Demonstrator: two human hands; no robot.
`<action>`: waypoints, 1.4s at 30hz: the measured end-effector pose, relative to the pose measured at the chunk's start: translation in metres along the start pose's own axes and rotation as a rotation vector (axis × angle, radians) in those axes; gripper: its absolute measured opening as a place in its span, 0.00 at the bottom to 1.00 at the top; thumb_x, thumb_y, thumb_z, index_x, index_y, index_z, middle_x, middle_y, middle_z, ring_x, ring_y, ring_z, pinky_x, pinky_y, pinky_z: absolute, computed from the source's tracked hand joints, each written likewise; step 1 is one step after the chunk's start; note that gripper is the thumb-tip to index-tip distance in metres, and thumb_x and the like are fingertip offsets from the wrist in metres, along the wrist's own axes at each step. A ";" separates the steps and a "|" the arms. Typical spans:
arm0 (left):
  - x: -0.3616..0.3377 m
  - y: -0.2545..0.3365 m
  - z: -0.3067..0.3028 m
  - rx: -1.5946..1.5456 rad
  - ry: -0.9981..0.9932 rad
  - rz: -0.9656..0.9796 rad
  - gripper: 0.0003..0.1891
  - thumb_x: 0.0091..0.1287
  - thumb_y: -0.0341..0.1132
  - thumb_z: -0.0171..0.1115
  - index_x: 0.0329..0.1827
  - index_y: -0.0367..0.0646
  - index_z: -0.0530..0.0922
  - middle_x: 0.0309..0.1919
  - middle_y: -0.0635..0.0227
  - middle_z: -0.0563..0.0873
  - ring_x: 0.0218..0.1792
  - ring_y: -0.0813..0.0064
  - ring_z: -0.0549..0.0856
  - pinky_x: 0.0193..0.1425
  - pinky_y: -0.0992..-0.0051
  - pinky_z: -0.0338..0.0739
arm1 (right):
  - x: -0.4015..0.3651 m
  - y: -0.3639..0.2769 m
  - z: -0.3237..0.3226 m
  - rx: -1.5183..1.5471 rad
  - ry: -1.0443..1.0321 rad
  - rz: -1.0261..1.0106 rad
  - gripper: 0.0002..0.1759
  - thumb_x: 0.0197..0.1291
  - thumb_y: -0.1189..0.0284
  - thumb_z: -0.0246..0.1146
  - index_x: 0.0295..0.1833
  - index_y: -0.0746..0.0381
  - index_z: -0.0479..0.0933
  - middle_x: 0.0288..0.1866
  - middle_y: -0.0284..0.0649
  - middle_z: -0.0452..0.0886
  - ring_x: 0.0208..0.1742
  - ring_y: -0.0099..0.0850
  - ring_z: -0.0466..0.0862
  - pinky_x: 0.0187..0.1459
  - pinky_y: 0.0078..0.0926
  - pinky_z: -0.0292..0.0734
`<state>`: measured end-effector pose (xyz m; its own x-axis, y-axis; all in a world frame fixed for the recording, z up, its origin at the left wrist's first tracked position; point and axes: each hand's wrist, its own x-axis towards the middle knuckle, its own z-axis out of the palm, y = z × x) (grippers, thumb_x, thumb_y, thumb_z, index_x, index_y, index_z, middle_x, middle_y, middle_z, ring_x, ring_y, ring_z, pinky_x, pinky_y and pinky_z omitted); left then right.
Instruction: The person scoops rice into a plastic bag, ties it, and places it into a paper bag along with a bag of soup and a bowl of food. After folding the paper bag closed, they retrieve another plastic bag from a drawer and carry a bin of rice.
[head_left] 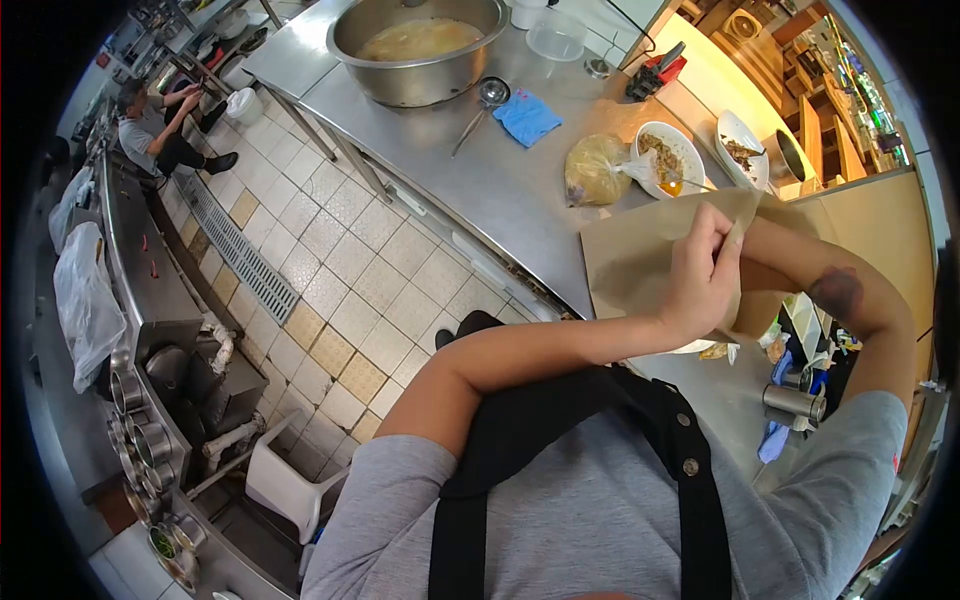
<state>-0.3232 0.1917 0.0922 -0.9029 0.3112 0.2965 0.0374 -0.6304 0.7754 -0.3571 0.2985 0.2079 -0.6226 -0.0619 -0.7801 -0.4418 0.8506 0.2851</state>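
Note:
My left hand [705, 275] is closed on the upper edge of a brown paper bag [630, 250] at the counter's front edge. My right forearm [800, 262] reaches across from the right to the bag, and its hand is hidden by the paper. Just beyond the bag lie a knotted clear plastic bag of yellowish food [592, 175] and a white bowl [694, 160] with food scraps and a utensil in it. A second white dish [733, 122] holds browned scraps. Below my right forearm, a steel cylinder [795, 402] lies among wrappers and blue cloth.
On the steel counter [400, 125] stand a large metal basin [420, 88] of liquid, a ladle [492, 95], and a blue cloth [528, 118]. A white plastic chair [285, 485] is behind at left. A person [160, 130] sits far left, past a floor drain [240, 245].

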 end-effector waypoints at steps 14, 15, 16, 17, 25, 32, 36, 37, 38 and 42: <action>0.147 -0.064 -0.159 0.707 -0.338 -0.133 0.07 0.62 0.33 0.63 0.35 0.39 0.76 0.24 0.68 0.78 0.26 0.74 0.79 0.30 0.74 0.75 | -0.082 -0.001 -0.049 0.675 0.263 0.056 0.18 0.49 0.74 0.66 0.48 0.65 0.78 0.46 0.44 0.83 0.48 0.44 0.82 0.47 0.38 0.77; 0.165 -0.086 -0.169 0.959 -0.390 0.042 0.09 0.59 0.34 0.66 0.36 0.38 0.77 0.28 0.63 0.79 0.29 0.67 0.81 0.34 0.70 0.77 | -0.087 -0.012 -0.050 0.722 0.312 0.089 0.19 0.48 0.75 0.66 0.49 0.66 0.78 0.48 0.44 0.82 0.49 0.44 0.82 0.47 0.38 0.77; 0.175 -0.115 -0.177 1.032 -0.457 0.127 0.10 0.57 0.34 0.67 0.36 0.38 0.77 0.30 0.61 0.79 0.32 0.63 0.81 0.37 0.67 0.77 | -0.090 -0.023 -0.051 0.767 0.364 0.122 0.19 0.48 0.75 0.67 0.49 0.66 0.77 0.50 0.44 0.81 0.49 0.44 0.81 0.47 0.37 0.78; 0.181 -0.145 -0.184 1.100 -0.525 0.219 0.11 0.56 0.34 0.68 0.35 0.38 0.78 0.33 0.59 0.79 0.35 0.59 0.81 0.40 0.65 0.77 | -0.093 -0.035 -0.051 0.814 0.418 0.157 0.20 0.48 0.76 0.67 0.50 0.66 0.77 0.51 0.43 0.81 0.50 0.43 0.81 0.47 0.37 0.78; 0.194 -0.251 -0.177 1.223 -0.950 0.161 0.13 0.55 0.35 0.68 0.38 0.37 0.78 0.38 0.54 0.80 0.43 0.52 0.80 0.43 0.57 0.75 | -0.119 -0.107 -0.044 0.975 0.658 0.468 0.23 0.42 0.76 0.68 0.49 0.65 0.78 0.51 0.46 0.80 0.49 0.44 0.82 0.48 0.38 0.79; 0.228 -0.210 -0.182 0.841 -0.581 -0.128 0.10 0.65 0.34 0.61 0.37 0.33 0.80 0.25 0.58 0.84 0.25 0.63 0.83 0.32 0.67 0.76 | -0.116 -0.111 -0.030 1.002 0.772 0.617 0.19 0.43 0.77 0.68 0.46 0.66 0.79 0.48 0.47 0.81 0.44 0.45 0.83 0.43 0.37 0.79; 0.243 -0.136 -0.152 0.609 -0.546 -0.214 0.09 0.67 0.33 0.61 0.39 0.34 0.81 0.23 0.65 0.84 0.22 0.81 0.81 0.25 0.76 0.75 | -0.097 -0.077 -0.016 0.995 0.827 0.501 0.21 0.47 0.77 0.67 0.50 0.69 0.77 0.47 0.48 0.81 0.47 0.47 0.82 0.48 0.37 0.79; 0.250 -0.097 -0.128 0.573 -0.580 -0.186 0.09 0.67 0.33 0.61 0.38 0.34 0.81 0.22 0.66 0.84 0.21 0.82 0.81 0.24 0.78 0.74 | -0.083 -0.062 -0.023 1.057 0.886 0.525 0.21 0.50 0.75 0.67 0.50 0.70 0.76 0.46 0.49 0.81 0.47 0.45 0.82 0.49 0.35 0.79; 0.256 -0.053 -0.100 0.538 -0.610 -0.151 0.08 0.67 0.32 0.62 0.37 0.34 0.81 0.21 0.67 0.84 0.21 0.83 0.81 0.23 0.79 0.74 | -0.068 -0.049 -0.033 1.113 0.951 0.546 0.21 0.52 0.73 0.68 0.51 0.71 0.76 0.45 0.50 0.82 0.46 0.44 0.83 0.49 0.34 0.79; 0.256 0.055 -0.028 0.504 -0.796 -0.018 0.10 0.67 0.33 0.62 0.38 0.32 0.80 0.22 0.67 0.83 0.23 0.80 0.81 0.28 0.80 0.75 | -0.010 -0.026 -0.049 0.841 1.386 0.605 0.23 0.59 0.65 0.66 0.51 0.73 0.73 0.43 0.48 0.82 0.43 0.38 0.84 0.47 0.30 0.79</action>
<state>-0.5644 0.2171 0.1955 -0.3541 0.8298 0.4313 0.3751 -0.2965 0.8783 -0.3707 0.2516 0.2358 -0.8069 0.3603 0.4681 0.1952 0.9106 -0.3643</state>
